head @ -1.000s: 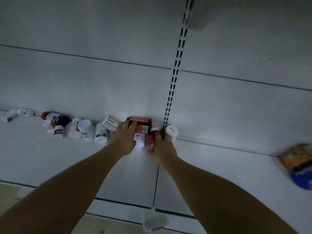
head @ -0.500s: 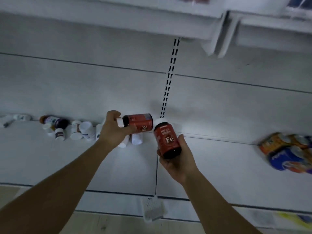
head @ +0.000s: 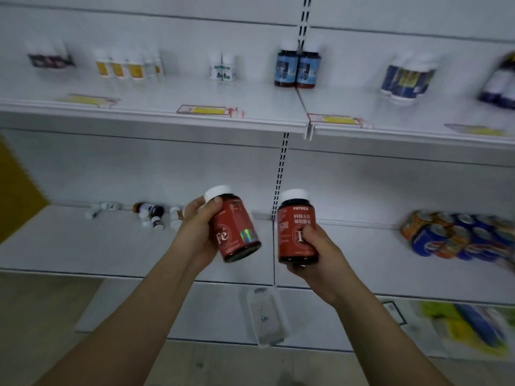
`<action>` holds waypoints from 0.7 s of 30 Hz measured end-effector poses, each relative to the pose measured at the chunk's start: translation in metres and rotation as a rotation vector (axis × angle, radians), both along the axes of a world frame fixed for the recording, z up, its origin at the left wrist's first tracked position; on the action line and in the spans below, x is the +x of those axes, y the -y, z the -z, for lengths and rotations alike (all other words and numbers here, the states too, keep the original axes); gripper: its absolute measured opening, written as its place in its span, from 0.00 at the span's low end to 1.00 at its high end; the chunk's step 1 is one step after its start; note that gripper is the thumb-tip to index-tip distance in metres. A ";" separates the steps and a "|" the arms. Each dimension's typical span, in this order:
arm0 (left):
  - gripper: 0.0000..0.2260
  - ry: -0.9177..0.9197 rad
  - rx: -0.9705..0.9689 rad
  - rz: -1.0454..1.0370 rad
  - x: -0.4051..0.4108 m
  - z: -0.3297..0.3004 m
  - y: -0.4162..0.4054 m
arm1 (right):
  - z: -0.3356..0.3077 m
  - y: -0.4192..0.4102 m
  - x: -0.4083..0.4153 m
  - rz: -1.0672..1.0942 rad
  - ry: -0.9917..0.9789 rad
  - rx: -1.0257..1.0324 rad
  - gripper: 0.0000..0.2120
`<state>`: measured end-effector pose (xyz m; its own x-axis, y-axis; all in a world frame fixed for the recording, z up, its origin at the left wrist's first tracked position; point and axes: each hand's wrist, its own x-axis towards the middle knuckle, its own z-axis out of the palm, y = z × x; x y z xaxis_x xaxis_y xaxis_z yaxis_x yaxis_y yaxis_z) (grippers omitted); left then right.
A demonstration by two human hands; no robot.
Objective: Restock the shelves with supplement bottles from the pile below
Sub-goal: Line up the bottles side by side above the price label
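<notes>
My left hand (head: 195,232) grips a red supplement bottle (head: 237,232) with a white cap, tilted a little to the left. My right hand (head: 317,254) holds a second red bottle (head: 292,229) upright, thumb across its label. Both bottles are raised in front of the lower shelf (head: 83,246). Behind my left hand, a pile of small bottles (head: 153,215) lies along the back of that shelf. The upper shelf (head: 167,115) carries standing bottles in groups, among them two blue-labelled dark bottles (head: 296,68) at the middle.
A slotted upright (head: 281,174) divides the shelving bays. Orange and blue cans (head: 457,235) lie on the lower shelf at the right. Price tags (head: 209,110) sit along the upper shelf's front edge. A clear plastic holder (head: 264,316) hangs below the lower shelf.
Both hands lifted the red bottles off the pile and raised them. The view swung upward, bringing the upper shelf and its standing bottles into sight.
</notes>
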<state>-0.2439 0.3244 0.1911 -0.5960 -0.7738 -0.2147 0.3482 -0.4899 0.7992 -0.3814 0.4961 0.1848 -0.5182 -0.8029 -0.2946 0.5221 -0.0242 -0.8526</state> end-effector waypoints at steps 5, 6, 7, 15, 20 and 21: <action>0.20 0.049 -0.013 0.125 -0.011 -0.034 -0.063 | -0.032 -0.050 0.002 0.073 -0.080 -0.005 0.23; 0.23 0.039 -0.003 0.173 -0.017 -0.041 -0.076 | -0.036 -0.062 -0.003 0.095 -0.084 -0.015 0.26; 0.25 0.037 0.001 0.211 -0.024 -0.047 -0.089 | -0.040 -0.076 -0.008 0.119 -0.095 -0.030 0.29; 0.15 0.029 -0.174 0.538 -0.134 -0.088 -0.236 | -0.075 -0.240 -0.084 0.535 -0.245 -0.141 0.29; 0.20 -0.026 -0.264 0.775 -0.233 -0.098 -0.372 | -0.089 -0.394 -0.148 0.787 -0.324 -0.087 0.16; 0.20 -0.045 -0.284 0.808 -0.252 -0.098 -0.399 | -0.091 -0.422 -0.160 0.840 -0.332 -0.072 0.15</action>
<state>-0.4955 0.7231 0.2891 -0.9908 -0.1289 -0.0401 0.0126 -0.3841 0.9232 -0.5416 0.9177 0.2760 -0.9911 -0.1323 0.0112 0.0355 -0.3451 -0.9379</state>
